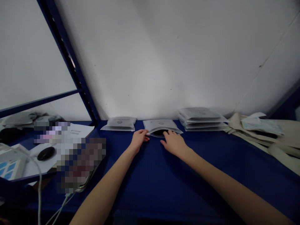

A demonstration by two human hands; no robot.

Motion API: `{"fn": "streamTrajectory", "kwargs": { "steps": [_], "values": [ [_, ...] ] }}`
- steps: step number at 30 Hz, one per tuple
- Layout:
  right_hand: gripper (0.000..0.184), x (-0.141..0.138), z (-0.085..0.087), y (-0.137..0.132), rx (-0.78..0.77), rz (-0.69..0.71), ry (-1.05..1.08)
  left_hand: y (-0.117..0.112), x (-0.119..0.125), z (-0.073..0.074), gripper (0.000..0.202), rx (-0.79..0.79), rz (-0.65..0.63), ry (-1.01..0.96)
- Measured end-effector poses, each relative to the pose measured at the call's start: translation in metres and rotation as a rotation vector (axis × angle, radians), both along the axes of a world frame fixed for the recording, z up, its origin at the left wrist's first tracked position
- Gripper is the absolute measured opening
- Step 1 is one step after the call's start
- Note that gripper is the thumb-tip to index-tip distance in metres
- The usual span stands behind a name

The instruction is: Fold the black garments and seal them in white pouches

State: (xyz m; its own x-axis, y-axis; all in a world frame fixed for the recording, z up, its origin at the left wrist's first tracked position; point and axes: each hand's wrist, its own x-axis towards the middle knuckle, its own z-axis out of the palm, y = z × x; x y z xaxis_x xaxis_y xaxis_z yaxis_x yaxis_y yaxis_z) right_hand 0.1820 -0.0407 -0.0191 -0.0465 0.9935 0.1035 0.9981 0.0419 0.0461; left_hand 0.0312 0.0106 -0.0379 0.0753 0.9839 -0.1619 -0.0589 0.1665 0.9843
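Observation:
A white pouch (161,125) lies on the blue table (164,175) near the wall, its near edge gaping open with something dark inside. My left hand (138,138) pinches the pouch's near left corner, fingers curled. My right hand (173,142) rests at the open mouth, fingers bent onto the near edge. To the left lies another white pouch (120,123). To the right stands a stack of several white pouches (201,118).
Beige cloth bags with papers on them (262,131) lie at the far right. At the left are a blue shelf frame (72,68), sheets of paper (79,129), a black mouse (46,153), a white cable (39,187) and a blurred patch.

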Motion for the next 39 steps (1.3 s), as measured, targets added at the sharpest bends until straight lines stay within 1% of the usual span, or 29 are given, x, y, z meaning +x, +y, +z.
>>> {"fn": "streamTrajectory", "kwargs": {
  "steps": [2,3,5,6,9,12,14,17,19,21,23,26,29,32,39],
  "values": [
    [0.036,-0.005,-0.003,-0.001,0.033,0.078,0.039,0.0,0.0,0.0,0.015,-0.011,0.017,-0.01],
    [0.034,-0.008,-0.004,-0.001,0.052,0.129,0.081,0.0,0.0,0.001,0.019,-0.017,0.032,-0.021],
    [0.028,-0.015,-0.008,-0.001,0.09,0.215,0.215,-0.001,-0.002,0.002,0.026,-0.037,0.046,-0.048],
    [0.026,-0.019,-0.01,-0.002,0.106,0.246,0.296,-0.001,-0.003,0.003,0.024,-0.049,0.029,-0.058],
    [0.026,-0.028,-0.015,-0.005,0.127,0.303,0.495,-0.002,-0.007,0.005,0.004,-0.083,-0.086,-0.036],
    [0.025,-0.033,-0.017,-0.009,0.118,0.313,0.566,-0.003,-0.01,0.006,0.016,-0.082,-0.15,0.058],
    [0.025,-0.036,-0.017,-0.013,0.135,0.319,0.549,-0.003,-0.011,0.005,0.021,-0.045,-0.162,0.142],
    [0.02,-0.039,-0.014,-0.018,0.196,0.345,0.423,-0.004,-0.011,0.003,0.027,0.035,-0.186,0.225],
    [0.017,-0.039,-0.012,-0.018,0.232,0.329,0.318,-0.005,-0.011,0.003,0.028,0.066,-0.213,0.216],
    [0.018,-0.038,-0.011,-0.016,0.251,0.292,0.216,-0.007,-0.01,0.004,0.026,0.071,-0.239,0.191],
    [0.021,-0.035,-0.01,-0.013,0.251,0.261,0.124,-0.01,-0.009,0.005,0.024,0.058,-0.249,0.18],
    [0.024,-0.029,-0.011,-0.008,0.255,0.256,0.031,-0.013,-0.005,0.004,0.026,0.026,-0.251,0.165],
    [0.023,-0.025,-0.012,-0.003,0.279,0.289,0.01,-0.014,-0.001,0.002,0.027,0.012,-0.255,0.109],
    [0.023,-0.023,-0.012,0.0,0.295,0.322,0.011,-0.014,0.002,0.001,0.026,0.016,-0.227,0.058],
    [0.023,-0.02,-0.01,0.006,0.317,0.303,-0.013,-0.012,0.005,0.002,0.026,0.026,-0.124,0.03]
  ]
}}
